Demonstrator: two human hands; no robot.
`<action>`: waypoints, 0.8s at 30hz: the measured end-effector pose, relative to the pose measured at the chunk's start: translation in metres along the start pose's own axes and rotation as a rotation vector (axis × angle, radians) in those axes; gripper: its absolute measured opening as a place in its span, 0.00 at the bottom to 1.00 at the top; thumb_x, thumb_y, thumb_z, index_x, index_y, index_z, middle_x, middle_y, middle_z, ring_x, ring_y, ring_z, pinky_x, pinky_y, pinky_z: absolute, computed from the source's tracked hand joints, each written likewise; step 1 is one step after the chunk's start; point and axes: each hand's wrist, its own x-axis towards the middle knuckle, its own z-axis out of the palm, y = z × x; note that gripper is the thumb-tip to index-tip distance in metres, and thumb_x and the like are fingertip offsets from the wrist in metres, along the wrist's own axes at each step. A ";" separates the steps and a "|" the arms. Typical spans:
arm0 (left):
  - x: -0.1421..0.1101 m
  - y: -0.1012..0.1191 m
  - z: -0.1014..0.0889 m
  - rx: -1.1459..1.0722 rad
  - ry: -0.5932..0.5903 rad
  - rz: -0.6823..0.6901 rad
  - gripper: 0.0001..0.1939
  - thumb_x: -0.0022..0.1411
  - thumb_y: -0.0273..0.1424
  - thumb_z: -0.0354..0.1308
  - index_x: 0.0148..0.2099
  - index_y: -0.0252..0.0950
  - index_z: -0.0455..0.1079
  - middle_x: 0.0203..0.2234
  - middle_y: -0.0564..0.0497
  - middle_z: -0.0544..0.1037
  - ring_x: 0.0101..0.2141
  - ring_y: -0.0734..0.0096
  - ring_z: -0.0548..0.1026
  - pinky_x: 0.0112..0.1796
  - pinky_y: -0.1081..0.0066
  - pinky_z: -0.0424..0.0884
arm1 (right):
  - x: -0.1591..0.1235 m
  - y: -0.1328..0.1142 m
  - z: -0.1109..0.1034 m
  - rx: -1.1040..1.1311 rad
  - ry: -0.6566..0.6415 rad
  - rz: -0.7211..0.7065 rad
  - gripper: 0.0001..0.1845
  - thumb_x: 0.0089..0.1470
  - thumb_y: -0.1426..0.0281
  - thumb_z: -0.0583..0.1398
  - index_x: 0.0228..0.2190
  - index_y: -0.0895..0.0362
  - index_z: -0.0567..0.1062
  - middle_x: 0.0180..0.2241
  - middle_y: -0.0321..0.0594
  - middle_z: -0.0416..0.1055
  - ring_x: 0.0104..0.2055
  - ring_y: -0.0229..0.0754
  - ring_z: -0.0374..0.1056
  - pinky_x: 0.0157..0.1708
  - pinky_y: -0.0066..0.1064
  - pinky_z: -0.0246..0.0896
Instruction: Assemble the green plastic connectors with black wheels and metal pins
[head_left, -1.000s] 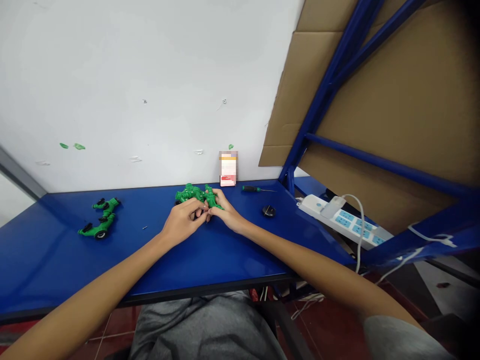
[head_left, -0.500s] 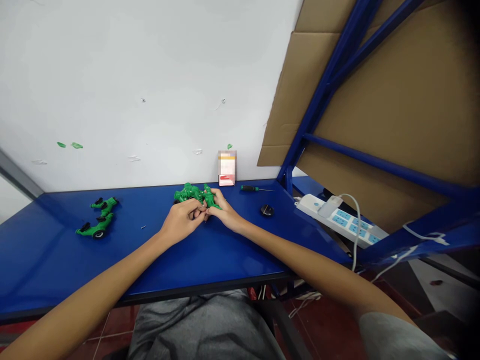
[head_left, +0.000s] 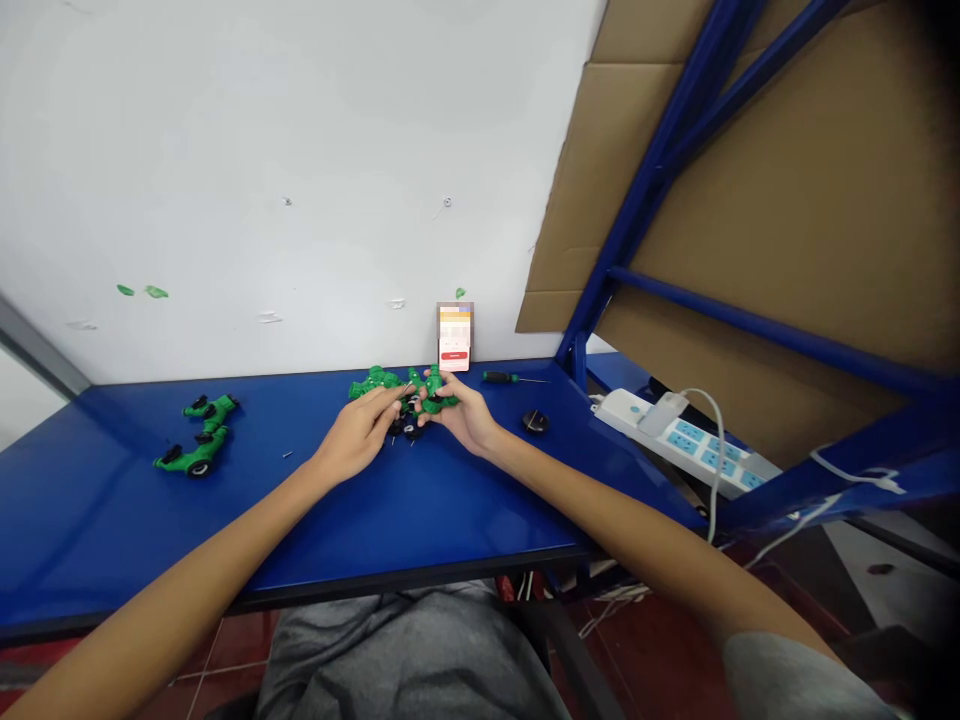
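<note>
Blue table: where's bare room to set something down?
Bare: the table's near side between the forearms; and its front left corner, bordered by the green toy and left forearm. Crowded: around the left hand and right hand, with green parts and black pieces. Right of these lie a screwdriver and black disc; a metal bit lies near the toy.

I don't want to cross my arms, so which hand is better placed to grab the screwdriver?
Probably the right hand: it's nearer, with the screwdriver lying off to its right, though it holds a green piece. The left hand is farther.
</note>
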 end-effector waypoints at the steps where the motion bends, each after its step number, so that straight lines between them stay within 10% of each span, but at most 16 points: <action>1: -0.001 0.000 0.000 0.014 -0.008 -0.014 0.19 0.79 0.37 0.47 0.60 0.38 0.76 0.31 0.51 0.79 0.32 0.67 0.78 0.37 0.71 0.71 | 0.000 0.000 0.000 0.002 -0.001 0.000 0.21 0.47 0.69 0.62 0.44 0.52 0.65 0.34 0.35 0.72 0.35 0.45 0.72 0.31 0.39 0.72; 24: -0.002 0.001 -0.002 0.064 0.036 0.063 0.13 0.76 0.33 0.54 0.52 0.39 0.80 0.36 0.49 0.81 0.32 0.68 0.77 0.35 0.69 0.70 | -0.002 0.003 0.001 -0.069 0.016 -0.001 0.25 0.48 0.69 0.64 0.48 0.51 0.65 0.35 0.35 0.72 0.37 0.47 0.73 0.30 0.41 0.74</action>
